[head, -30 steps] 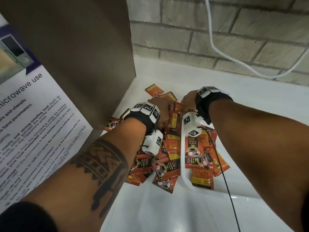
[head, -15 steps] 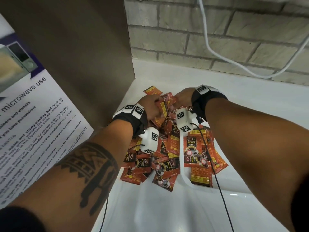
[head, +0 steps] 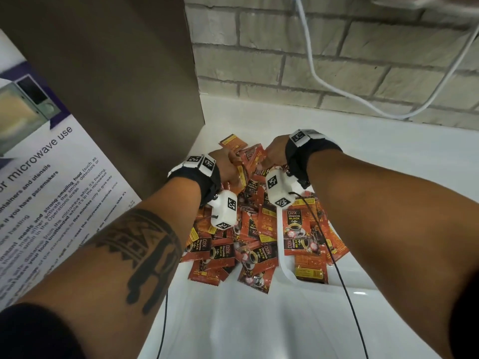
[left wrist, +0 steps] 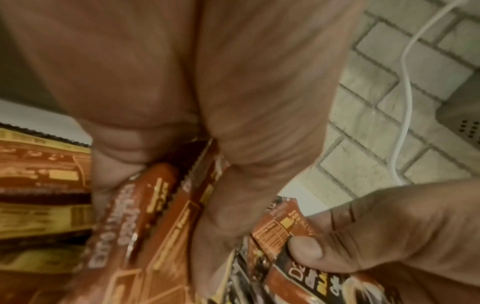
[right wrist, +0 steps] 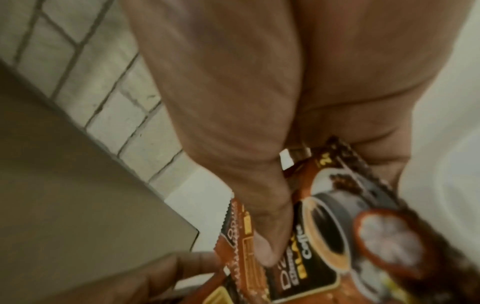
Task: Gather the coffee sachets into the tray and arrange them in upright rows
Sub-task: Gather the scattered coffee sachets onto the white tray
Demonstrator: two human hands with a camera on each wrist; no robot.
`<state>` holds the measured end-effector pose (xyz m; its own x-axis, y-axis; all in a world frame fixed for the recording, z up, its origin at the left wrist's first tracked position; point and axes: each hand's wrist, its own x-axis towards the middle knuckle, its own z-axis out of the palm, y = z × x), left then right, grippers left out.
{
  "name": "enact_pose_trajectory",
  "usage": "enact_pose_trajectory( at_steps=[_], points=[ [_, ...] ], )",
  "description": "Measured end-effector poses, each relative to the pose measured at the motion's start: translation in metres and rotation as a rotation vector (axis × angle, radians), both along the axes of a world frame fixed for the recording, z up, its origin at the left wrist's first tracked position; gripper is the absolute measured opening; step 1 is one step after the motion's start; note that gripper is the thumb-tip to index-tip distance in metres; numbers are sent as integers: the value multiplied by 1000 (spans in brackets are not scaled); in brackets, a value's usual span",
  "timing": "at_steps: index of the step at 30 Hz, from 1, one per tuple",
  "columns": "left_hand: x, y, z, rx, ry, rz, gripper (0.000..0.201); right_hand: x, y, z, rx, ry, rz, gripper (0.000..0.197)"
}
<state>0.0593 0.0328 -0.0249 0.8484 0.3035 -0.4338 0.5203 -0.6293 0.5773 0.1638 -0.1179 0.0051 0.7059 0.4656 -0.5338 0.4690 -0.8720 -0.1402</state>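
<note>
Red and black coffee sachets (head: 248, 242) lie in a loose heap on the white counter, and several spill into the white tray (head: 283, 268) at the right. My left hand (head: 228, 164) grips a bunch of sachets (left wrist: 161, 205) at the far end of the heap. Close beside it, my right hand (head: 272, 154) pinches sachets (right wrist: 324, 226) with its thumb (right wrist: 270, 246) on their printed face. In the left wrist view the right hand's thumb (left wrist: 306, 251) presses on a sachet next to my left fingers.
A brown panel (head: 116, 86) stands close on the left with a microwave-use notice (head: 39, 190) in front of it. A brick wall (head: 337, 60) with a hanging white cable (head: 316, 73) runs behind. Bare white counter (head: 388, 156) lies at the right and toward me.
Both hands have lifted a little and drawn closer, bringing sachets up from the far end of the heap. The rest of the heap and the tray stay put.
</note>
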Motion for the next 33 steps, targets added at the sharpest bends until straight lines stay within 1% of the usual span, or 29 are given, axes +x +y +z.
enact_pose_trajectory(
  at_steps=[1,4,7,10,12,15,17,19,21,22,24,27,29,30,31,33],
  points=[
    [1,-1,-2,34,8,-20,71,-4,3,0,-21,-2,43,35],
    [4,0,-3,84,33,-55,77,-13,13,1,-84,-38,117,45],
    [5,1,-1,79,44,-98,79,-14,22,-2,-83,-53,114,41],
    [6,-1,-2,128,13,-142,75,-15,29,-8,-102,-60,139,40],
    [7,-3,-5,140,5,-131,75,-19,33,-10,-81,-40,128,42],
    [8,-4,-6,91,7,-64,72,-21,35,-12,-87,-70,98,50],
    [7,-6,-3,99,14,-50,69,-19,33,-13,-17,-63,9,49],
    [5,-7,-1,182,34,-102,57,-14,31,-10,40,-74,-20,43],
    [3,-9,-1,238,49,-133,45,-9,26,-5,102,-129,-74,33],
    [3,-9,-2,251,58,-136,40,-6,23,-2,165,-131,-120,26],
    [-1,-9,-1,266,58,-125,30,-2,13,9,270,-150,-188,19],
    [-5,-10,3,274,39,-90,22,-7,-9,40,416,-174,-270,22],
    [-8,-12,6,267,33,-63,24,-16,-30,58,498,-181,-302,28],
    [-7,-11,5,260,16,-36,25,-23,-42,65,520,-174,-311,31],
    [-9,-11,5,232,-4,8,21,-32,-54,71,520,-160,-322,31],
    [-11,-11,5,234,-41,89,12,-50,-78,74,480,-108,-326,28]
  ],
)
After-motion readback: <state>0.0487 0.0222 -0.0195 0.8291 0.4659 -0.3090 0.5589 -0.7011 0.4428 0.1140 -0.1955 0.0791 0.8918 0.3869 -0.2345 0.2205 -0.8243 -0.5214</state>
